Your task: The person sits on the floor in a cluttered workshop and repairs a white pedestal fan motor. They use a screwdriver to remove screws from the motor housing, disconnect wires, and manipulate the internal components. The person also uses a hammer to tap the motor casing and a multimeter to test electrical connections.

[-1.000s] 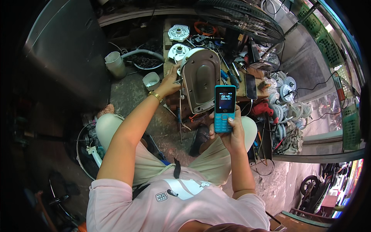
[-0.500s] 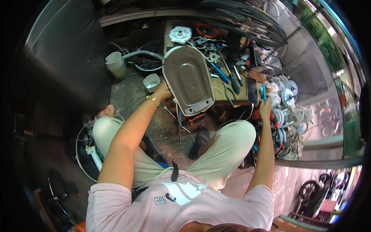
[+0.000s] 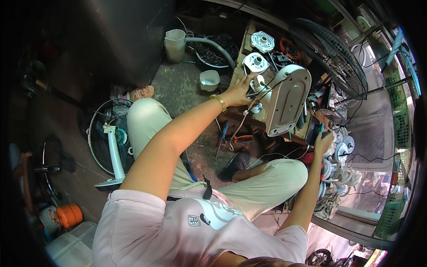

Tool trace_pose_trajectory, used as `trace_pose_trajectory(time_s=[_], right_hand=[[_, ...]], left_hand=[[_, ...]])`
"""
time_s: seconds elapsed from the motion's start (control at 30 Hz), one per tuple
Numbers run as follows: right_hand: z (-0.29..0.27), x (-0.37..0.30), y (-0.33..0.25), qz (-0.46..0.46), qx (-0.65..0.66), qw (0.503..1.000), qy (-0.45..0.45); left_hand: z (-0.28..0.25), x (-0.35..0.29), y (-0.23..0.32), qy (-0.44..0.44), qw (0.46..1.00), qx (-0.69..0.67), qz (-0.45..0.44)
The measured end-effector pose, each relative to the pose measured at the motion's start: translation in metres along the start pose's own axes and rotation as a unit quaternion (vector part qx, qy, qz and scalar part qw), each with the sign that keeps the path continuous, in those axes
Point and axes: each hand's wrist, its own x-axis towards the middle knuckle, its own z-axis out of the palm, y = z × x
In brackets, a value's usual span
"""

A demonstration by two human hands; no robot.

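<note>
My left hand (image 3: 242,91) grips the neck of a white electric fan stand. The oval fan base (image 3: 290,104) is tipped on edge, its hollow beige underside showing screw holes. Loose wires hang from the neck beside my fingers. White motor covers, one nearer (image 3: 255,63) and one farther (image 3: 263,41), lie on the wooden bench beyond that hand. On the right, my right hand (image 3: 324,142) is closed on a teal-handled tool (image 3: 321,128), whose working end I cannot make out. A dark phone (image 3: 312,132) is beside it, at the bench's edge.
Behind the bench stands a large black fan guard (image 3: 331,55). A white tub (image 3: 209,80) and a tall bucket (image 3: 175,45) are on the floor. At left lies a fan with a white stand (image 3: 114,153). Several motor parts (image 3: 342,151) are heaped at right.
The fan base has turned from facing me to a sideways tilt, showing its neck and wires. The view has swung left, and my right hand still holds the teal-handled tool.
</note>
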Motion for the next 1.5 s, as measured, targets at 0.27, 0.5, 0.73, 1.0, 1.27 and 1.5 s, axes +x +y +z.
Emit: trace_pose_trajectory(time_s=[0.27,0.5,0.73,1.0,1.27,1.5], right_hand=[[-0.09,0.025,-0.161,0.068,0.643,0.651,-0.398],[-0.102,0.038,-0.221,-0.001,0.64,0.729,-0.243],[-0.094,0.025,-0.226,0.126,0.742,0.629,-0.197],[-0.078,-0.023,-0.19,0.224,0.8,0.552,-0.07],[-0.115,-0.063,-0.168,0.161,0.873,0.448,-0.103],[-0.093,-0.1,-0.168,0.187,0.891,0.408,-0.058]], left_hand=[[0.009,0.007,0.016,0.012,0.999,0.037,-0.037],[0.013,0.002,0.021,0.049,0.996,0.066,-0.03],[0.009,-0.002,0.024,0.012,0.999,0.036,-0.011],[0.021,-0.041,-0.004,0.119,0.922,-0.314,-0.194],[-0.001,-0.061,0.034,-0.035,0.729,-0.633,-0.258],[-0.046,-0.054,0.043,-0.092,0.694,-0.681,-0.215]])
